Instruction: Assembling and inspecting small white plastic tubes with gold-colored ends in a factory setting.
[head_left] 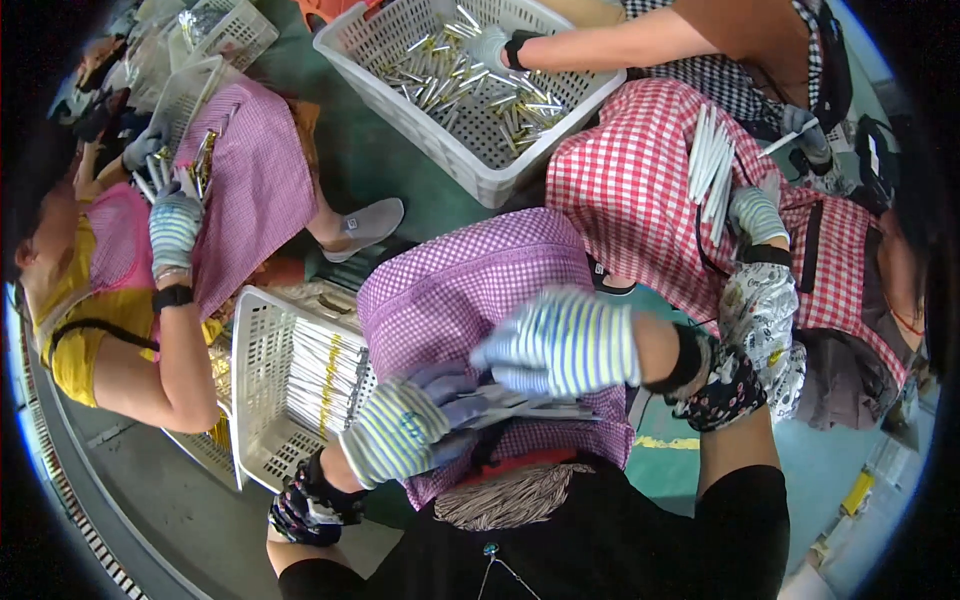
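From where I stand, the left hand (402, 428) looks wrapped around pale sticks (545, 409) at lower centre, over purple checked cloth (475, 265). The right hand (565, 343) blurs; I can't tell its grip. Loosened left fingers could spill sticks.

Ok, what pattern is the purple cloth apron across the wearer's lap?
The purple cloth apron has small purple-and-white checks; best in head view.
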